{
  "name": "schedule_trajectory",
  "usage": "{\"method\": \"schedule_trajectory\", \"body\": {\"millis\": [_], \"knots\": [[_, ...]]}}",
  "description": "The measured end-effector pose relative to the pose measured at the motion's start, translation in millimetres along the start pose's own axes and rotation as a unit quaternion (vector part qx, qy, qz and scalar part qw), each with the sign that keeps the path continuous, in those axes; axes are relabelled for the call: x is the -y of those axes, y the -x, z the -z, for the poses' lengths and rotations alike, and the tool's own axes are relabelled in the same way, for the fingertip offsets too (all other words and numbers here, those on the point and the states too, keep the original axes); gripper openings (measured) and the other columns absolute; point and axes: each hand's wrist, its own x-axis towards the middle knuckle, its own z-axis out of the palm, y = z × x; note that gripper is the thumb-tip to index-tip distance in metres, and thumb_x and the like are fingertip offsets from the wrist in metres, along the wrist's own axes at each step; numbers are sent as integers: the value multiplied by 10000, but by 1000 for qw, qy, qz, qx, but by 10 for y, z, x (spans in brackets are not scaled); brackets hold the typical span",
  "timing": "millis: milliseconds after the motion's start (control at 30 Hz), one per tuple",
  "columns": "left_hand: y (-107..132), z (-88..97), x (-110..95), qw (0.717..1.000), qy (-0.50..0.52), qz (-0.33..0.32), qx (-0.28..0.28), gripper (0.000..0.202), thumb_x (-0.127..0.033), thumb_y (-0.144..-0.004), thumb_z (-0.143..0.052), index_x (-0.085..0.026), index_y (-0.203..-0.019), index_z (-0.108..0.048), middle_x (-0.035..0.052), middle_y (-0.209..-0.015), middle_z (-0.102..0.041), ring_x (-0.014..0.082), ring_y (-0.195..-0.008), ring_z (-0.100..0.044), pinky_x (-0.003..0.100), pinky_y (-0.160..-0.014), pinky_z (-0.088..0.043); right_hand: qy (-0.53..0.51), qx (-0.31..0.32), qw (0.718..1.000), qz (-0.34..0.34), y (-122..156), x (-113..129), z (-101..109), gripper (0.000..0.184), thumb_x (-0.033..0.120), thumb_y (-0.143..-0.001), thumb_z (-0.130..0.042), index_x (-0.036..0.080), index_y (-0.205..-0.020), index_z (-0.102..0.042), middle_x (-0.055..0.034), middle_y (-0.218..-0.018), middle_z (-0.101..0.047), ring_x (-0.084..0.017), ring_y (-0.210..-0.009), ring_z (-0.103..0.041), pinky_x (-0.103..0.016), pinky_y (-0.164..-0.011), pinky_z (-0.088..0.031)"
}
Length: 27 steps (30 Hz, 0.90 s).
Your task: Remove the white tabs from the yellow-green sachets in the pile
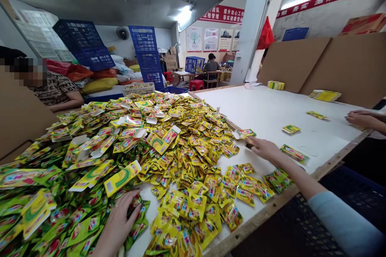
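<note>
My left hand (119, 219) is at the near edge of a heap of green packets (81, 229). Its fingers curl over a few of them, with the thumb on the other side. My right hand (267, 151) reaches across to the wooden strip, its fingertips closed at the lower edge of a small yellow box (246, 133) with a white flap at one end. Between my hands spreads a large heap of yellow packets (193, 204). Open yellow boxes (122, 178) with banana-like pictures lie on top of the heap. Some green packets (279, 178) lie near my right forearm.
A wooden strip (208, 106) divides the heap from a white tabletop (238, 102), where several filled-looking boxes (294, 153) lie. Another person's hands (366, 119) rest at the right edge. A person (57, 88) sits at the left. Blue crates (146, 56) stand behind.
</note>
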Motion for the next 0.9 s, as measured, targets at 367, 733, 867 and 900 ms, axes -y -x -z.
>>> {"method": "schedule_trajectory", "body": {"millis": [367, 733, 867, 900], "knots": [[-27, 203, -187, 983, 139, 117, -32, 312, -422, -746, -521, -220, -939, -660, 79, -982, -665, 273, -953, -579, 433, -877, -437, -71, -88, 992, 62, 21, 767, 490, 406, 131, -767, -494, 42, -1163, -495, -217, -1048, -579, -286, -992, -512, -367, -827, -379], [-29, 325, -459, 860, 403, 286, -129, 509, -518, -622, -634, -146, -956, -537, 42, -788, -667, 171, -602, -635, 264, -481, -530, -190, 54, 955, 223, 1174, 3117, -73, 306, 180, -650, -629, 66, -932, -587, -215, -993, -560, -358, -941, -468, -487, -803, -359], [-74, 232, -563, 804, 492, 304, -136, 483, -439, -602, -685, -163, -974, -549, 41, -838, -672, 162, -599, -646, 301, -538, -566, -253, 89, 938, 220, 1076, 2964, -88, 240, 70, -591, -588, 132, -823, -584, -117, -864, -608, -291, -862, -514, -413, -762, -383], [-96, 197, -568, 793, 508, 309, -131, 455, -412, -603, -696, -165, -961, -563, 36, -829, -676, 162, -602, -648, 301, -547, -569, -277, 93, 930, 222, 1043, 2907, -87, 233, 55, -585, -575, 156, -796, -574, -81, -841, -611, -262, -848, -522, -374, -754, -387]]}}
